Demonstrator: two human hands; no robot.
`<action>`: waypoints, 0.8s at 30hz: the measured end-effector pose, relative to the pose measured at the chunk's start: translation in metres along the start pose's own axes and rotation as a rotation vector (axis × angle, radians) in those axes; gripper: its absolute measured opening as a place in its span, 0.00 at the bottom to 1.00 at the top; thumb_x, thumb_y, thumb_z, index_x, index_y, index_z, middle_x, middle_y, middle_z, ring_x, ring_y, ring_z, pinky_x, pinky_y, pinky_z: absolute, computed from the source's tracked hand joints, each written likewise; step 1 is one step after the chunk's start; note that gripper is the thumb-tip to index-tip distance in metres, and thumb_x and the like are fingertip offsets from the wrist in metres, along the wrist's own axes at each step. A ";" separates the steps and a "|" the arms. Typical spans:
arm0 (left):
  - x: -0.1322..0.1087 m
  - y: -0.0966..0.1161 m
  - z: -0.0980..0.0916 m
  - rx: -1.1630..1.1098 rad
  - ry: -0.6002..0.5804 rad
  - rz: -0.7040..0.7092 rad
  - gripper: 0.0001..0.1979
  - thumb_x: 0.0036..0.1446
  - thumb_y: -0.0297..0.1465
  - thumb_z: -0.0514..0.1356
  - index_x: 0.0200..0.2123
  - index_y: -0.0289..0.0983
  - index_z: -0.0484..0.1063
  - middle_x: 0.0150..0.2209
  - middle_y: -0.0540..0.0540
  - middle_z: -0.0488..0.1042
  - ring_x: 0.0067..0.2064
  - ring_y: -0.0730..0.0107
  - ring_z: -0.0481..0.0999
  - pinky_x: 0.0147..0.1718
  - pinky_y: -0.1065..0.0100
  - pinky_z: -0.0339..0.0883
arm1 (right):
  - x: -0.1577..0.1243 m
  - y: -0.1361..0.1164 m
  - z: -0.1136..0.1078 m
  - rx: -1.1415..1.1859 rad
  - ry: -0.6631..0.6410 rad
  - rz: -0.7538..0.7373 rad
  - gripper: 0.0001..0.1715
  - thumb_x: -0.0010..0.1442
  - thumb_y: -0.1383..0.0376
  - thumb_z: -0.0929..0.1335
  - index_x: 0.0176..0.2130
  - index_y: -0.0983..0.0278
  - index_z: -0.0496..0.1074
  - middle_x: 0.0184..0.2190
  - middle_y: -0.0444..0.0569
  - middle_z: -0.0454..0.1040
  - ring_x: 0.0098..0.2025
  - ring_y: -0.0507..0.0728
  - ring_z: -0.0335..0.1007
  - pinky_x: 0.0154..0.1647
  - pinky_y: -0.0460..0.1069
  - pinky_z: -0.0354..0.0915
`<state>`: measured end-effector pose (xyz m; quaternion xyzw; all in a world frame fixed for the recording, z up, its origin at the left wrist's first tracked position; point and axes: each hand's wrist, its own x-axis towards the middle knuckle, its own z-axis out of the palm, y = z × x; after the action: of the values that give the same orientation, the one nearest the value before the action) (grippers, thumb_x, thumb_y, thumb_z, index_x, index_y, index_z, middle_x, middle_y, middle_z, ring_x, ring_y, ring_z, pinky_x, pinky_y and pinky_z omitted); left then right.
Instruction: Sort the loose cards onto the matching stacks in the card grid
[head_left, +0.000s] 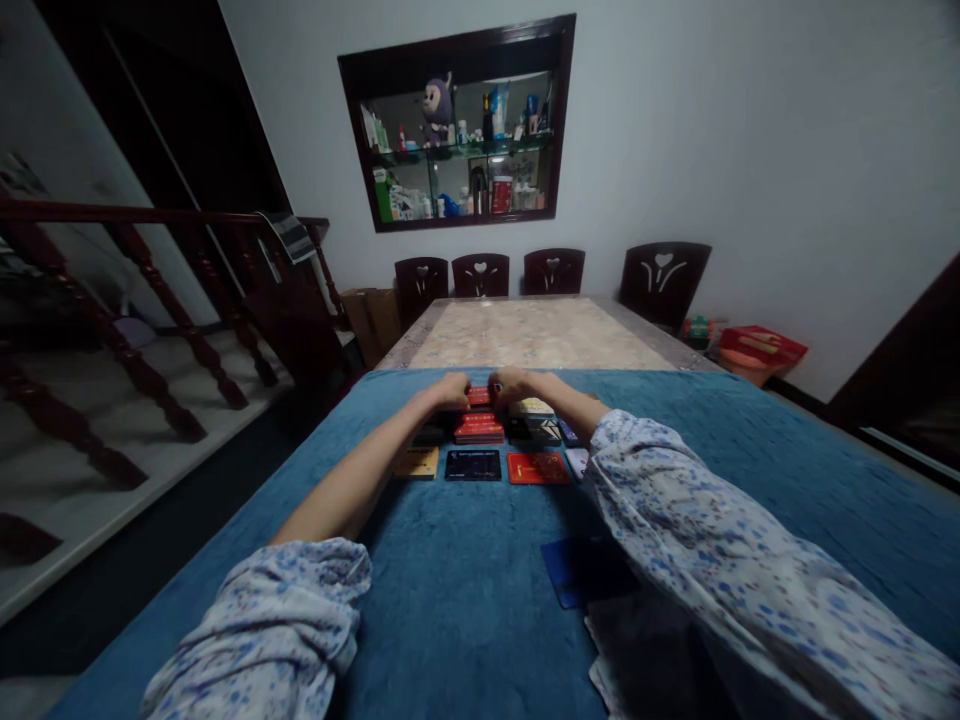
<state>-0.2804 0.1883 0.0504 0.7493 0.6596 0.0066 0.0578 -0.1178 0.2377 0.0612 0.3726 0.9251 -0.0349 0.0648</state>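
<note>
My left hand [451, 391] and my right hand [513, 385] are at the far row of card stacks, one on each side of a stack of red cards [478, 397]. Both have curled fingers at the stack's side edges; the fingertips are partly hidden. Just nearer lies another red card stack [479, 429], with a black-and-white stack [535, 431] to its right. The nearest row holds a yellow card [417, 463], a dark blue card [473, 466] and a red-and-gold card [538, 468]. My right sleeve partly covers a pale card [577, 462].
A blue cloth [450, 580] covers the near part of the table. By my right forearm lie a dark blue flat piece [566, 572] and a dark sheet-like item [637, 650], both in shadow. Beyond is the patterned tabletop [525, 335], with several chairs [553, 272] behind.
</note>
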 end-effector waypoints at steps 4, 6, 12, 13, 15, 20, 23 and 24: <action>0.001 -0.002 0.005 -0.007 -0.034 0.003 0.08 0.43 0.24 0.62 0.31 0.35 0.74 0.31 0.49 0.75 0.35 0.68 0.73 0.33 0.74 0.67 | 0.004 0.003 0.007 0.034 -0.016 -0.014 0.22 0.51 0.64 0.73 0.47 0.64 0.79 0.43 0.50 0.80 0.42 0.57 0.75 0.34 0.43 0.64; 0.001 -0.003 0.006 -0.010 -0.047 0.007 0.10 0.43 0.24 0.62 0.33 0.35 0.75 0.31 0.49 0.76 0.36 0.69 0.73 0.34 0.74 0.67 | 0.006 0.004 0.009 0.050 -0.012 -0.020 0.27 0.50 0.65 0.73 0.51 0.63 0.77 0.46 0.50 0.80 0.44 0.57 0.75 0.36 0.43 0.64; 0.001 -0.004 0.007 0.013 -0.064 0.000 0.15 0.42 0.22 0.60 0.37 0.36 0.75 0.36 0.48 0.77 0.39 0.67 0.75 0.37 0.73 0.69 | 0.008 0.002 0.010 0.059 -0.005 -0.014 0.38 0.49 0.67 0.73 0.59 0.64 0.70 0.52 0.53 0.77 0.48 0.58 0.74 0.39 0.43 0.66; 0.001 -0.004 0.007 0.020 -0.067 -0.002 0.15 0.42 0.22 0.60 0.37 0.37 0.75 0.36 0.47 0.77 0.40 0.66 0.75 0.37 0.73 0.69 | 0.008 0.002 0.011 0.052 -0.011 -0.013 0.36 0.49 0.67 0.72 0.58 0.65 0.71 0.51 0.54 0.77 0.48 0.58 0.74 0.38 0.44 0.66; 0.001 -0.002 0.006 0.033 -0.077 -0.004 0.15 0.42 0.22 0.60 0.36 0.37 0.74 0.36 0.47 0.77 0.39 0.66 0.75 0.37 0.72 0.69 | 0.007 0.001 0.011 0.034 -0.023 -0.013 0.32 0.49 0.68 0.71 0.55 0.66 0.74 0.50 0.55 0.78 0.46 0.59 0.75 0.37 0.45 0.66; -0.003 0.003 0.003 0.053 -0.106 -0.007 0.10 0.42 0.21 0.60 0.31 0.36 0.73 0.32 0.47 0.75 0.37 0.67 0.74 0.34 0.73 0.68 | 0.010 0.001 0.013 0.011 -0.059 -0.019 0.25 0.49 0.69 0.70 0.48 0.65 0.78 0.46 0.53 0.79 0.44 0.58 0.75 0.36 0.44 0.65; -0.006 0.005 0.001 0.058 -0.104 -0.016 0.10 0.42 0.22 0.61 0.31 0.36 0.73 0.32 0.48 0.74 0.36 0.68 0.74 0.33 0.74 0.67 | 0.012 0.002 0.013 0.019 -0.074 -0.025 0.23 0.49 0.68 0.70 0.46 0.65 0.78 0.44 0.52 0.80 0.42 0.58 0.76 0.35 0.44 0.65; -0.006 0.005 0.000 0.057 -0.100 -0.017 0.10 0.42 0.22 0.61 0.31 0.36 0.73 0.32 0.48 0.74 0.36 0.68 0.74 0.32 0.74 0.67 | 0.012 0.003 0.013 0.021 -0.071 -0.027 0.23 0.49 0.69 0.70 0.47 0.64 0.78 0.44 0.51 0.80 0.42 0.58 0.76 0.35 0.44 0.65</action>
<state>-0.2758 0.1812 0.0510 0.7443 0.6623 -0.0503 0.0695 -0.1232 0.2463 0.0467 0.3593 0.9267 -0.0588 0.0932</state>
